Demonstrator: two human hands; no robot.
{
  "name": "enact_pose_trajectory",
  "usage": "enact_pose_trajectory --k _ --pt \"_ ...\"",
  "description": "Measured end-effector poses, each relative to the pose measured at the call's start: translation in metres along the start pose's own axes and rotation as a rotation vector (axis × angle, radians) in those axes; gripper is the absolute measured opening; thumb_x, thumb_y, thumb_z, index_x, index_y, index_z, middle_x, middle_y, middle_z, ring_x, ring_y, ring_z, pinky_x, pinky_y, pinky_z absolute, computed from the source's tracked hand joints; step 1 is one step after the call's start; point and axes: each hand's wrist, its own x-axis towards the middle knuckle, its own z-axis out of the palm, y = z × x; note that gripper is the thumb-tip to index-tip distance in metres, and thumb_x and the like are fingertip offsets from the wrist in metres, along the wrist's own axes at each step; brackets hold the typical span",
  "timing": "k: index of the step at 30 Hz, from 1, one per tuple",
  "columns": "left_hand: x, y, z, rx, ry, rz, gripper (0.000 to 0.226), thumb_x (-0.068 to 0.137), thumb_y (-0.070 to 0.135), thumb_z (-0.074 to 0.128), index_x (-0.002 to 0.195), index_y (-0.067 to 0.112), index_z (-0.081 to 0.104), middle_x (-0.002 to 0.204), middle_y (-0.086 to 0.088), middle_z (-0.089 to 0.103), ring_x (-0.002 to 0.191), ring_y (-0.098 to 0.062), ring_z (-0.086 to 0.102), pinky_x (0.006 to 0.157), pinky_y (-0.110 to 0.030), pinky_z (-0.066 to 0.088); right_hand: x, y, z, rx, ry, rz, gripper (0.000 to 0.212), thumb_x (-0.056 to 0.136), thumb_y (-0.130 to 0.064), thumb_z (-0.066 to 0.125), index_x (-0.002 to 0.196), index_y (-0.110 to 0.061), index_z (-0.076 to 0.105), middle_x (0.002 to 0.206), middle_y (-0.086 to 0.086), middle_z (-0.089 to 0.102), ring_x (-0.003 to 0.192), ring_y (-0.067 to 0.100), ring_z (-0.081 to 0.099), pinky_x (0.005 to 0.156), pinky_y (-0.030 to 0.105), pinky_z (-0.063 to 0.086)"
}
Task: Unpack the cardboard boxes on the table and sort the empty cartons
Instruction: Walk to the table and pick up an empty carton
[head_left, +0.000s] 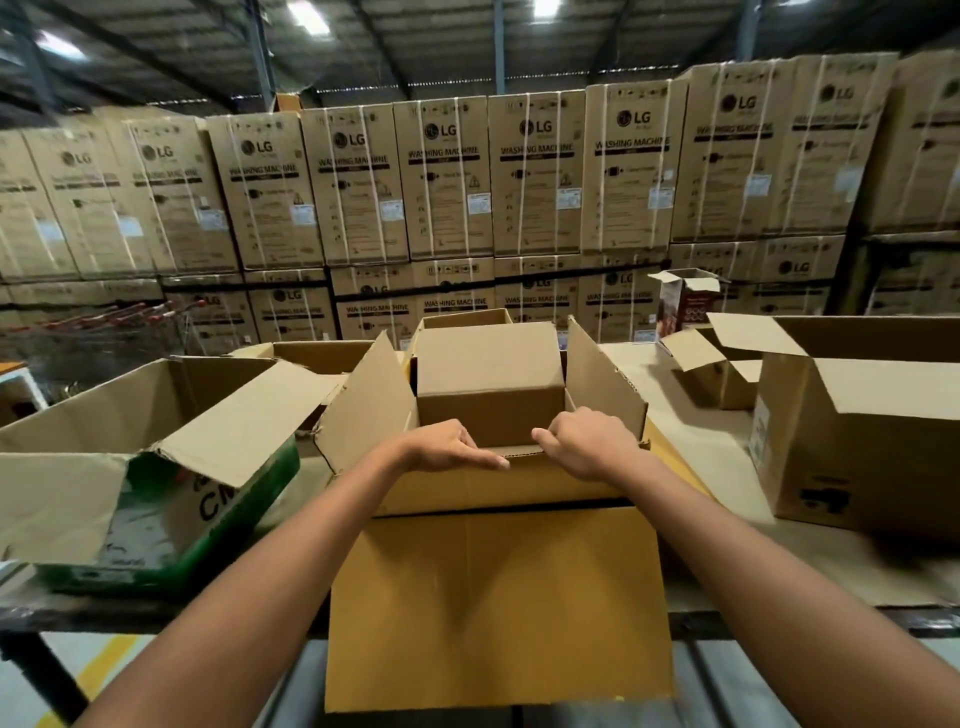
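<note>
Now the left hand (452, 447) and right hand (587, 441) both curl over the near rim of the open yellow-brown cardboard box (493, 488), centred at the near edge of the worktop (696, 421). A smaller plain brown carton (488, 384) sits inside it. This looks like the unpacking step, and the next move calls for gripping the carton's sides to lift it out. A green-printed open box (156, 467) stands to the left.

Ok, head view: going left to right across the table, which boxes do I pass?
Green box → centre box → small open box → large box.
</note>
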Motion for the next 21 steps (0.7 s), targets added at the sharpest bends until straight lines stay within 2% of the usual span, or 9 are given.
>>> enact_pose_trajectory --k 2,4,7,9,11,14,16,19,21 --pt "-0.003 0.002 0.000 0.019 -0.012 -0.037 0.062 0.072 0.066 0.069 0.051 0.014 0.043 0.052 0.003 0.031 0.048 -0.008 0.028 0.057 -0.024 0.028 -0.001 0.000 0.000 0.016 -0.029 0.003 0.045 0.103 -0.050 0.036 0.072 -0.023 0.056 0.073 -0.004 0.056 0.073 0.018 0.056 0.062 0.030 0.040" --pt "-0.005 0.004 0.002 0.046 -0.005 -0.057 0.062 0.069 0.076 0.058 0.054 0.016 0.050 0.056 0.004 0.040 0.051 -0.006 0.037 0.066 -0.023 0.038 -0.001 0.001 -0.002 0.064 -0.107 0.008 0.040 0.100 -0.050 0.044 0.086 -0.019 0.066 0.076 -0.005 0.060 0.072 0.015 0.057 0.058 0.027 0.039" --pt "-0.008 -0.004 0.001 0.040 0.086 -0.066 0.071 0.078 0.076 0.045 0.091 0.013 0.075 0.088 0.003 0.070 0.084 -0.014 0.065 0.091 -0.033 0.051 0.000 0.011 -0.008 0.138 -0.162 0.014 0.036 0.096 -0.051 0.055 0.094 -0.019 0.072 0.090 0.000 0.066 0.081 0.018 0.060 0.067 0.029 0.047" --pt "-0.010 -0.016 -0.007 0.159 0.262 -0.063 0.066 0.087 0.069 0.052 0.106 0.010 0.074 0.103 -0.005 0.073 0.095 -0.021 0.067 0.090 -0.038 0.055 0.001 0.023 -0.016 0.037 -0.021 0.048 0.033 0.095 -0.051 0.054 0.091 -0.021 0.067 0.100 0.003 0.069 0.090 0.021 0.060 0.076 0.033 0.050" --pt "-0.015 -0.031 -0.019 0.402 0.565 -0.130 0.046 0.093 0.055 0.057 0.113 0.017 0.071 0.112 -0.003 0.070 0.101 -0.017 0.061 0.093 -0.042 0.053 0.005 0.036 -0.022 -0.132 0.123 0.124 0.033 0.095 -0.051 0.052 0.105 -0.022 0.066 0.125 0.008 0.061 0.114 0.027 0.054 0.095 0.045 0.048" --pt "-0.023 -0.049 -0.034 0.677 0.873 -0.333 0.043 0.093 0.051 0.056 0.127 0.026 0.062 0.143 -0.010 0.051 0.138 -0.032 0.038 0.110 -0.060 0.031 0.013 0.052 -0.020 -0.168 0.058 0.255 0.046 0.094 -0.050 0.052 0.130 -0.022 0.054 0.161 0.014 0.022 0.145 0.039 0.025 0.111 0.062 0.029" --pt "-0.027 -0.062 -0.040 0.589 0.793 -0.467 0.052 0.093 0.054 0.054 0.136 0.027 0.053 0.155 -0.013 0.033 0.144 -0.038 0.022 0.113 -0.065 0.024 0.016 0.057 -0.014 -0.095 -0.042 0.285 0.054 0.096 -0.053 0.051 0.137 -0.018 0.051 0.165 0.015 0.007 0.147 0.039 0.024 0.115 0.058 0.030" --pt "-0.029 -0.086 -0.035 0.472 0.544 -0.594 0.068 0.091 0.069 0.047 0.146 0.031 0.043 0.165 -0.016 0.002 0.148 -0.043 0.003 0.117 -0.064 0.016 0.017 0.056 -0.010 -0.044 -0.070 0.258 0.056 0.096 -0.055 0.052 0.135 -0.015 0.054 0.166 0.016 0.004 0.137 0.035 0.044 0.107 0.048 0.044" --pt "-0.030 -0.094 -0.033 0.481 0.498 -0.599 0.073 0.088 0.076 0.042 0.149 0.035 0.040 0.165 -0.016 -0.012 0.149 -0.043 -0.008 0.117 -0.063 0.010 0.016 0.054 -0.011 -0.069 -0.057 0.246 0.056 0.095 -0.056 0.051 0.135 -0.017 0.056 0.166 0.015 0.005 0.131 0.033 0.051 0.102 0.045 0.049"
